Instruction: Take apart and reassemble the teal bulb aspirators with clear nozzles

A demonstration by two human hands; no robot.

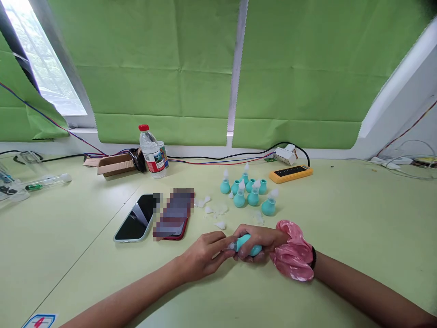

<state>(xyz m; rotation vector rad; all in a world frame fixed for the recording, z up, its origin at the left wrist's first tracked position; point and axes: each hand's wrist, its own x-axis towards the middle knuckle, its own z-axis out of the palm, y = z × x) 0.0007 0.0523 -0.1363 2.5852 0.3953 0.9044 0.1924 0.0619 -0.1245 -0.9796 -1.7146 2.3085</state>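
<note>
My right hand (pixel 257 241) is wrapped around a small turquoise round-bellied pot (pixel 254 250), which lies sideways with its neck to the left. At that neck, the fingertips of my left hand (pixel 208 255) pinch a whitish translucent tip (pixel 232 246), partly hidden by the fingers. Beyond my hands stand several matching turquoise pots (pixel 268 207). Some carry a white flame-shaped tip (pixel 273 193), while others have open mouths. Loose white pieces (pixel 220 225) and translucent scraps (pixel 220 209) lie left of the group.
Two phones, one pale-edged (pixel 134 218) and one red-edged (pixel 175 214), lie to the left. Farther back are a red-capped bottle (pixel 153 152), an open cardboard box (pixel 118 165), a yellow-orange device (pixel 291 173) and a white box (pixel 285 156). Cables run along the wall.
</note>
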